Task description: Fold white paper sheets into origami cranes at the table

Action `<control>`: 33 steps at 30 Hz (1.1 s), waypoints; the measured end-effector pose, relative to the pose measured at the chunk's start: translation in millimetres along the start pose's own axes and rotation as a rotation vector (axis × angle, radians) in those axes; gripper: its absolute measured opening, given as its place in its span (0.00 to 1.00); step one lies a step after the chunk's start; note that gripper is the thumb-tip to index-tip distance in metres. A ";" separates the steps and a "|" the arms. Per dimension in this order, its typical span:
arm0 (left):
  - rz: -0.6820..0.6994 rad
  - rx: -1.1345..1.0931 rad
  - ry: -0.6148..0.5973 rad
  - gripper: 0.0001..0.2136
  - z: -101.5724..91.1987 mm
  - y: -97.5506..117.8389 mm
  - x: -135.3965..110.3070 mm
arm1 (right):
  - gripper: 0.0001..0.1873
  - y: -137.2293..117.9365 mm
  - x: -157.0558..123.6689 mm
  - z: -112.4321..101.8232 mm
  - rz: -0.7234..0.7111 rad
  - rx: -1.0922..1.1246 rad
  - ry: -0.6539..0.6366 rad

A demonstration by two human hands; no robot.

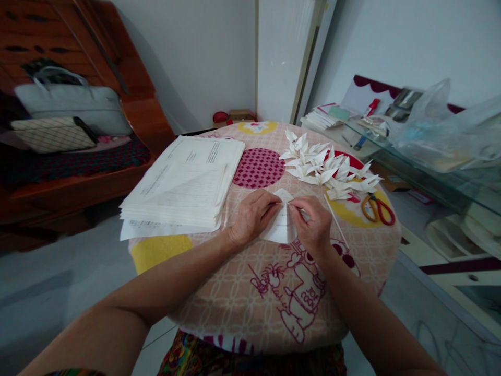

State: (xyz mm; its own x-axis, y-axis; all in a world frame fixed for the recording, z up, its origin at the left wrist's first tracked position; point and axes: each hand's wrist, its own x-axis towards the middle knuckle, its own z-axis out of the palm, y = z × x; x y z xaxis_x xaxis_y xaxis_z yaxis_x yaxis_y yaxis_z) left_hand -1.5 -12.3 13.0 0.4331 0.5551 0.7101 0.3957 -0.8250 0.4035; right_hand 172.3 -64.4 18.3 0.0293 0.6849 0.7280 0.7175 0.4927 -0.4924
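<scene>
My left hand (254, 215) and my right hand (313, 224) both rest on a small folded white paper piece (281, 225) lying on the round table with its patterned cloth (282, 297). Fingers of each hand pinch and press the paper's folds from either side. Behind the hands lies a heap of several finished white folded paper shapes (329, 169). A thick stack of white printed sheets (183, 185) sits to the left of my left hand.
Orange-handled scissors (378, 208) lie at the table's right edge, a thin white stick (335, 222) beside my right hand. A glass shelf with plastic bags (442, 136) stands right. A wooden bench with bags (70, 120) stands left.
</scene>
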 end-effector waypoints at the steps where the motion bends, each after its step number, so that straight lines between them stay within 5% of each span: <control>1: -0.002 -0.003 0.001 0.05 -0.8 0.8 0.4 | 0.10 0.5 -0.3 0.9 -0.014 0.002 0.010; 15: -0.266 -0.177 -0.007 0.05 -2.8 2.9 8.0 | 0.08 6.6 0.5 9.5 -0.075 0.002 0.028; 33: -0.309 -0.160 0.059 0.06 -1.4 6.8 10.1 | 0.09 2.5 3.7 11.4 -0.076 0.026 -0.006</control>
State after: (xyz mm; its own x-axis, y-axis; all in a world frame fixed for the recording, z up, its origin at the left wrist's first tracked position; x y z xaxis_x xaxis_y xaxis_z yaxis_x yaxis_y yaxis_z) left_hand 4.5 -12.4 23.7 0.2636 0.7776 0.5708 0.3666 -0.6281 0.6864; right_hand 166.3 -54.5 14.3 -0.0289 0.6486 0.7606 0.6995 0.5567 -0.4481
